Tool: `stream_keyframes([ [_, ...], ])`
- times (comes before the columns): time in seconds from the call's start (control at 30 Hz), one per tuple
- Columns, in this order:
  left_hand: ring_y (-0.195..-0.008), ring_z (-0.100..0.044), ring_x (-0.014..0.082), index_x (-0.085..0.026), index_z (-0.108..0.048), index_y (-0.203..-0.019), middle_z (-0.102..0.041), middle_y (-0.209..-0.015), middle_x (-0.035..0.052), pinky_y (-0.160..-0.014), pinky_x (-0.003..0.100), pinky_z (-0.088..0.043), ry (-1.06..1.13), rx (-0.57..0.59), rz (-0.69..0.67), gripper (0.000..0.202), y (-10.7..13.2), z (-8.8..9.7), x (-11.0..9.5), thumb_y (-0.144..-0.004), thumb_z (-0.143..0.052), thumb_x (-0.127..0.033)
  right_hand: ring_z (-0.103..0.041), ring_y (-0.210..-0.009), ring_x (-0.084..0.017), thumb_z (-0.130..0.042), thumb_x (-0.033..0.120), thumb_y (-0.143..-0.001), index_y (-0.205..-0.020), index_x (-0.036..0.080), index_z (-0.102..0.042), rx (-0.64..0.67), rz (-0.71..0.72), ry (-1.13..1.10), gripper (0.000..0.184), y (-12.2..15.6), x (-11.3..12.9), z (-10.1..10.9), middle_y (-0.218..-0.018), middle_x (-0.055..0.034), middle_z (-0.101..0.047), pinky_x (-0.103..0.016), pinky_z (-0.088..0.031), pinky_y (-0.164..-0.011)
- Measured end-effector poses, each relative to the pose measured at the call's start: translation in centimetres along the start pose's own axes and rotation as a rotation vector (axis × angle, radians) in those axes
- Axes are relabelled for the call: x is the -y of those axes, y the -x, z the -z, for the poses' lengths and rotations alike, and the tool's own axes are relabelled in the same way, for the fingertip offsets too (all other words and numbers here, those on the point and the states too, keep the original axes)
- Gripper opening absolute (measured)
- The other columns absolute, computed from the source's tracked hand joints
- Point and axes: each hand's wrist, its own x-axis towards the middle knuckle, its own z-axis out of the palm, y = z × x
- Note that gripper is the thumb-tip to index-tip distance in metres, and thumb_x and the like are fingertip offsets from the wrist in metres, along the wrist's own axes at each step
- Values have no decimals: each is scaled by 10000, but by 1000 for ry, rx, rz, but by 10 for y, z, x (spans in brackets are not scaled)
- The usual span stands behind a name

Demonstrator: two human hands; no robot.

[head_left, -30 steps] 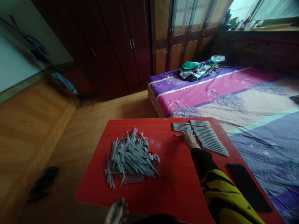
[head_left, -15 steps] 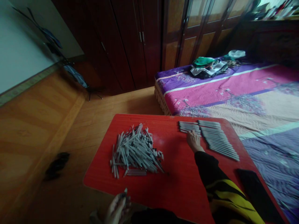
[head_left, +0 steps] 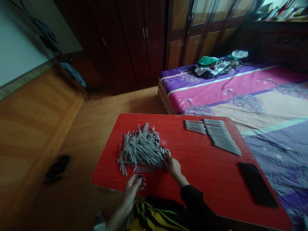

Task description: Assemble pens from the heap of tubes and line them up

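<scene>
A heaped pile of slim, grey-white pen-like tubes [head_left: 141, 147] lies on the red table [head_left: 192, 189], some with dark ends. At the pile's right edge, my right hand [head_left: 173, 166] has its fingers closed among the pieces; what they pinch is hidden. My left hand [head_left: 134, 186] is in front of the pile near the table's front edge, its fingers curled together with a small dark bit at the tips that I cannot make out. Farther right, similar sticks lie side by side in a short row [head_left: 195, 126] and a longer row [head_left: 222, 136].
A black flat object [head_left: 257, 184], perhaps a phone or case, lies at the table's right. Beyond the table are a bed [head_left: 240, 96] with folded cloths [head_left: 213, 65], and dark wardrobes [head_left: 134, 41]. Dark shoes [head_left: 57, 168] sit on the floor at left.
My right hand has moved from the short row at the right back to the pile. My left hand has risen forward over the table's front edge. The view has shifted slightly.
</scene>
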Motion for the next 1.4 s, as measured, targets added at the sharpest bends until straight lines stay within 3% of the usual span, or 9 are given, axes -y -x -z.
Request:
stream_keyframes([
  [0.23,-633,-624,136,-130,-548,-893,-664,-799,61,-559,222,-457,-42,123,-28,403,-9,-6,-19,-619,-698,-384,-633,-845,-223,-448,259,-836,-973,161,-601,5,-4,33,227,3,15,-5,-1080,-149,-611,-275,-419,-652],
  [0.43,-643,-622,137,-129,-540,-891,-660,-826,77,-571,230,-458,-76,205,-59,395,-21,-3,-27,-633,-675,-396,-616,-892,-242,-455,304,-832,-987,169,-578,-20,-55,-19,240,6,17,-7,-987,-119,-646,-290,-411,-679],
  [0.63,-604,-627,140,-120,-528,-884,-658,-791,86,-539,226,-455,-201,283,-102,422,-39,-7,-20,-645,-647,-447,-608,-901,-247,-521,322,-785,-953,173,-596,-30,-150,-150,236,9,17,-7,-932,-109,-666,-285,-394,-684],
  [0.83,-605,-632,150,-103,-543,-901,-664,-799,103,-532,238,-469,-322,355,-182,310,-48,-16,-12,-738,-558,-366,-609,-855,-231,-553,231,-706,-788,171,-613,-67,-245,-437,119,12,22,1,-816,-89,-669,-247,-385,-627],
  [0.93,-681,-637,164,-114,-580,-911,-663,-836,92,-628,281,-501,-407,388,-272,212,-48,-23,-13,-759,-537,-257,-593,-605,-169,-550,232,-669,-695,166,-583,-27,-270,-686,78,15,25,7,-596,-32,-622,-219,-367,-496],
  [1.0,-813,-628,181,-148,-607,-950,-655,-914,75,-773,325,-493,-455,405,-342,223,-48,-29,-15,-734,-549,-158,-505,-429,-127,-549,279,-659,-664,162,-552,22,-277,-876,118,19,30,9,-472,11,-545,-215,-332,-410],
  [1.13,-1106,-510,190,-223,-561,-1133,-568,-1154,52,-1002,361,-373,-703,506,-712,473,-50,-35,-19,-720,-481,-5,-390,-331,-81,-565,354,-619,-644,168,-506,138,-277,-1227,197,33,43,9,-418,52,-468,-206,-288,-350],
  [1.23,-1108,-508,188,-208,-530,-1174,-557,-1163,71,-988,352,-397,-890,553,-923,476,-54,-33,-21,-764,-415,4,-364,-331,-63,-603,340,-586,-620,173,-489,229,-289,-1425,205,42,53,9,-420,63,-437,-192,-277,-347],
  [1.4,-1019,-555,188,-189,-566,-1092,-605,-1040,81,-914,339,-446,-930,562,-981,375,-56,-30,-32,-813,-368,-36,-406,-368,-53,-634,278,-587,-596,165,-505,290,-324,-1650,171,51,69,19,-451,44,-465,-162,-289,-355],
])
